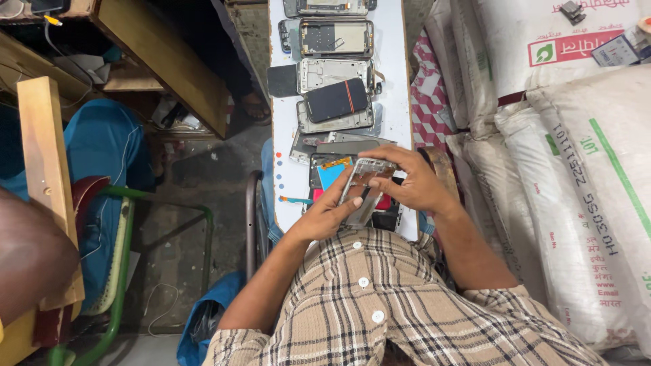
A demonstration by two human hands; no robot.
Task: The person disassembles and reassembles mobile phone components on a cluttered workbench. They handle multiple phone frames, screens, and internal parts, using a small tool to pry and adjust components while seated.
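Your left hand (325, 215) and right hand (407, 181) together gripped a silver phone frame (365, 191) above the white board (393, 74), tilted toward you, apparently for inspection, other phone frames (336, 71) lined beyond.

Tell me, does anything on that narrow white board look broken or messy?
Yes. The phone frame held in both the left hand and right hand is a bare shell with nothing inside. Further up the white board, more stripped frames lie overlapping, and a dark phone sits tilted across one.
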